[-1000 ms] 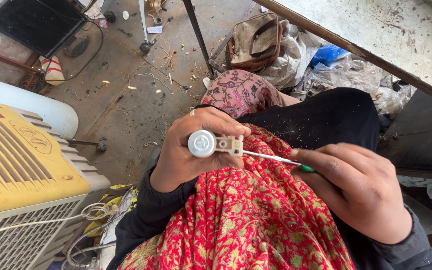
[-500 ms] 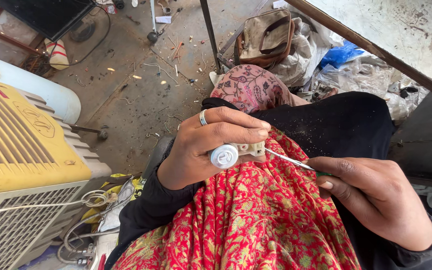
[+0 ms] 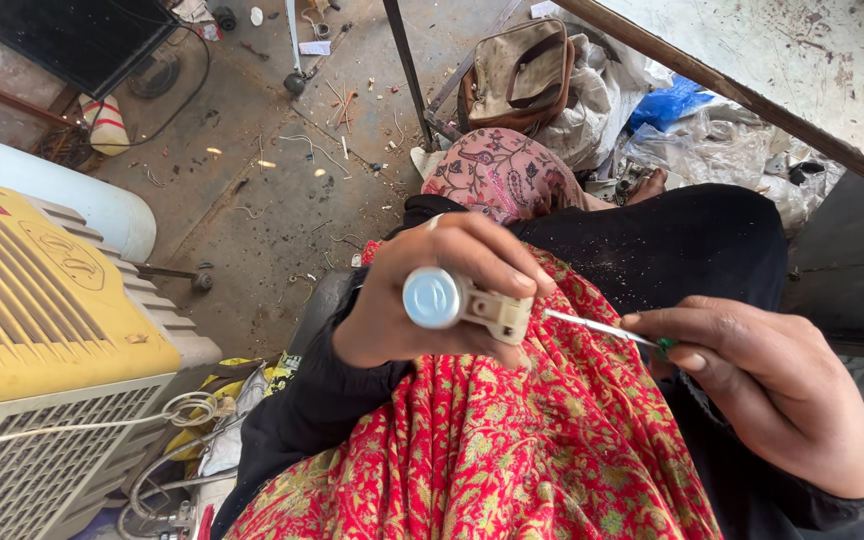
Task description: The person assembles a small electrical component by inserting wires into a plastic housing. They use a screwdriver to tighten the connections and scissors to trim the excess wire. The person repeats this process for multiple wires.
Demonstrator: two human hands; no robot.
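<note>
Left hand (image 3: 422,310) grips the switch (image 3: 467,303); right hand (image 3: 782,390) pinches a screwdriver (image 3: 602,327), tip at its end. Switch looks unopened.

There is open room over the red cloth (image 3: 492,450) on the lap, below both hands. On the left, the big yellow cooler (image 3: 42,330) blocks the way. The table (image 3: 802,80) edge hangs over the right. Bags (image 3: 592,95) and junk fill the floor (image 3: 252,190) ahead.

Left hand (image 3: 422,300) grips white switch (image 3: 462,302); right hand (image 3: 782,390) holds screwdriver (image 3: 602,328) against it.
</note>
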